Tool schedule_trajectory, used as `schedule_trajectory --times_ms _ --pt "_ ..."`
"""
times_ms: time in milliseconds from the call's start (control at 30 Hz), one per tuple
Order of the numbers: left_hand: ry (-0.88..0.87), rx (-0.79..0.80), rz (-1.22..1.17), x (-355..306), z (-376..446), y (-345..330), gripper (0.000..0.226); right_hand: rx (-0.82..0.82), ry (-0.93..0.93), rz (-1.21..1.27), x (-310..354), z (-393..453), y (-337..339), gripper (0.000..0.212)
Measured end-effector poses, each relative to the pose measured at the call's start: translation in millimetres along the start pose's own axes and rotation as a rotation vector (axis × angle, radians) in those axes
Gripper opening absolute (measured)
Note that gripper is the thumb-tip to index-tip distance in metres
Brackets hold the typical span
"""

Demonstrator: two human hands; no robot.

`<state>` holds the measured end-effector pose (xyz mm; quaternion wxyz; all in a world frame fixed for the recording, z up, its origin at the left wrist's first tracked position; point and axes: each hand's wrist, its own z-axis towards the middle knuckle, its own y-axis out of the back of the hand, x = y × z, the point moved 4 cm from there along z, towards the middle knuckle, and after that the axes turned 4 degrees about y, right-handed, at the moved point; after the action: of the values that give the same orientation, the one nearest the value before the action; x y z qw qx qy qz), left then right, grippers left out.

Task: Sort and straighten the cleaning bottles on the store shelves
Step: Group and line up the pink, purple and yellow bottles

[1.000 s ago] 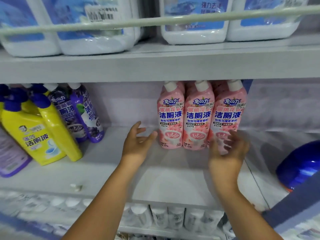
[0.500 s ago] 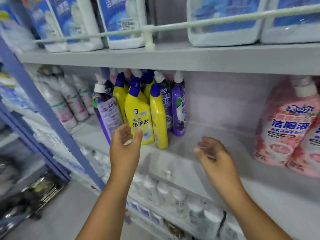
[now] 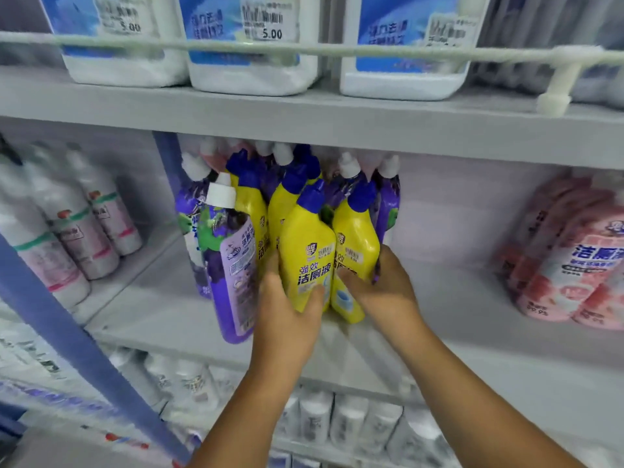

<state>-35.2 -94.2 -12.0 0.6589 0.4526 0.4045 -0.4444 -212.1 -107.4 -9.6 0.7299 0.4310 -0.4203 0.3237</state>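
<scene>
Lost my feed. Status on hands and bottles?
Left hand holds front yellow bottle. Right hand holds the next yellow bottle. Purple bottle leans close left.

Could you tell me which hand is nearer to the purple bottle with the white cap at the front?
Left. The left hand grips a yellow bottle right beside the purple bottle; the right hand holds the next yellow bottle, farther away.

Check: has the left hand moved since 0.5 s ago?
Yes. The left hand went forward from short of the yellow bottles and now grips the front yellow bottle.
</scene>
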Motion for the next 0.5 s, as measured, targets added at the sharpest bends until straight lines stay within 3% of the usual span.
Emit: schedule_trajectory --times_ms 133,300,400,500 --pt "0.032 0.013 0.026 10.0 18.2 -3.2 0.058 -0.06 -0.038 0.005 3.2 -3.8 -1.4 0.033" --pt "0.089 0.068 0.032 22.6 22.4 -0.2 0.06 -0.162 -0.041 0.056 5.0 -21.0 39.2 0.026" --pt "0.101 0.082 0.006 28.3 24.5 -1.8 0.045 -0.273 -0.006 -0.05 -0.8 -9.3 79.8 0.021" --pt "0.102 0.098 0.01 30.9 25.6 -4.5 0.044 -0.361 -0.025 -0.16 -23.1 19.5 105.6 0.021"
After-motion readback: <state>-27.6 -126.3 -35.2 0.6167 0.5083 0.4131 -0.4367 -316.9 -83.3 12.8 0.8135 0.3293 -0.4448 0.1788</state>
